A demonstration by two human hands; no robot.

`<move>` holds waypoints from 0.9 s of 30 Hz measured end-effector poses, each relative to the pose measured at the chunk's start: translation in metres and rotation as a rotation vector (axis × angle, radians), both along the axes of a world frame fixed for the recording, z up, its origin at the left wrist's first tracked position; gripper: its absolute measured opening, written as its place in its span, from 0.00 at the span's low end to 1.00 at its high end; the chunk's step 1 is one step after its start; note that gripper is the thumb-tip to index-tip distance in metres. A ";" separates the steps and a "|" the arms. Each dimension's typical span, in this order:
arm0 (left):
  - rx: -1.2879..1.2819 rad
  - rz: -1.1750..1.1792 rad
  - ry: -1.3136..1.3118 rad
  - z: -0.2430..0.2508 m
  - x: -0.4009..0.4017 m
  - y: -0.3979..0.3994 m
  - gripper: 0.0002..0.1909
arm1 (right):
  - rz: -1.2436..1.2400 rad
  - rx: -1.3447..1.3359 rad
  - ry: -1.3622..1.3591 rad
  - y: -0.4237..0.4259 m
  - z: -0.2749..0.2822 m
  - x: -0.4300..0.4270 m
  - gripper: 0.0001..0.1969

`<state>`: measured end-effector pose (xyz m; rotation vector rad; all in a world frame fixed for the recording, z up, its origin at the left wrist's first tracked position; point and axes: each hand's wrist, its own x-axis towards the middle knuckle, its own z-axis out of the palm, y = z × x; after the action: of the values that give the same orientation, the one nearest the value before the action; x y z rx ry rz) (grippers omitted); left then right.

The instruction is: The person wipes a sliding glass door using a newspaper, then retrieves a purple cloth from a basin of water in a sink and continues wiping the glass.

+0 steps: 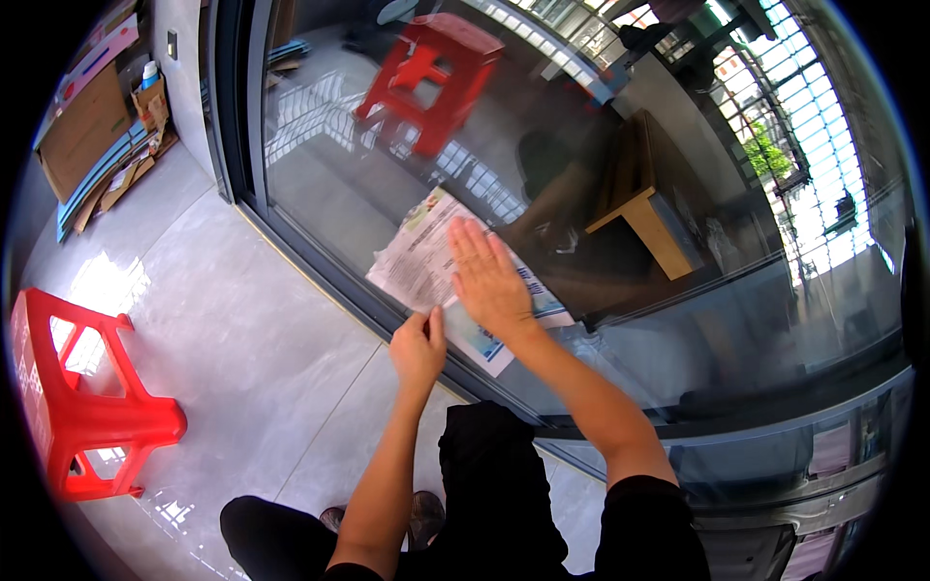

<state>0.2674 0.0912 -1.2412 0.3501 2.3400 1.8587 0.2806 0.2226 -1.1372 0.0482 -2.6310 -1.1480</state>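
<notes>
A printed sheet of paper [418,261] with torn edges lies against the glass panel [327,196] of a dark-framed door or partition. My right hand [490,279] is laid flat over the sheet, fingers extended, pressing it to the glass. At the sheet's lower edge, my left hand [419,348] pinches the paper between thumb and curled fingers. Below that hand, part of the sheet hangs down with a blue printed corner [490,348]. Text covers much of the paper, and my right palm hides its middle.
A red plastic stool [102,414] stands on the grey tiled floor [240,319] at left; a red stool also appears in the glass. Flattened cardboard [91,131] and a white-capped bottle [150,76] are by the wall. The door's dark bottom rail [320,265] runs diagonally. My knees are close below.
</notes>
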 end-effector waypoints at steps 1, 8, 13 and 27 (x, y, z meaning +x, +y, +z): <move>0.006 -0.006 0.004 -0.008 0.000 -0.004 0.20 | 0.012 0.012 -0.005 -0.001 -0.011 -0.002 0.34; -0.140 -0.018 -0.068 -0.065 0.011 -0.018 0.23 | 0.045 -0.039 -0.145 -0.003 -0.082 -0.006 0.34; -0.215 -0.013 -0.057 -0.096 0.016 -0.024 0.21 | 0.069 -0.056 -0.189 -0.008 -0.114 -0.009 0.34; 0.235 0.050 0.163 0.012 0.020 -0.038 0.09 | 0.158 -0.682 -0.063 -0.022 -0.082 -0.006 0.34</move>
<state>0.2871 0.0536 -1.2292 0.4908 2.2493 2.2145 0.2748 0.2010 -1.2188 0.1534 -2.8619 -0.1675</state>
